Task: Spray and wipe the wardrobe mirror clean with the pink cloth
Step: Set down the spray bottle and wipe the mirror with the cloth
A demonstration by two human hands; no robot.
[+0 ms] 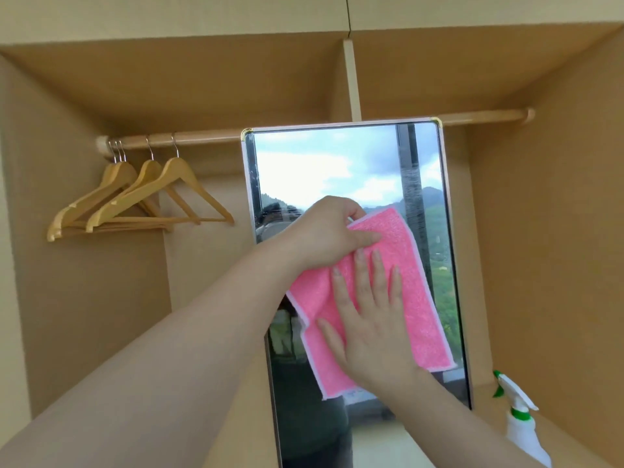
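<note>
A tall framed mirror stands against the back of the wooden wardrobe, reflecting sky and green hills. A pink cloth with a pale border lies spread flat on the glass. My left hand pinches the cloth's upper left corner, thumb on the front and fingers curled behind the edge. My right hand lies flat on the middle of the cloth, fingers straight and spread, pressing it to the mirror. A white spray bottle with a green nozzle and collar stands at the lower right, untouched.
Several wooden hangers hang at the left end of the wooden rail that runs behind the mirror's top. A vertical divider rises above the mirror. Wardrobe side walls close in left and right.
</note>
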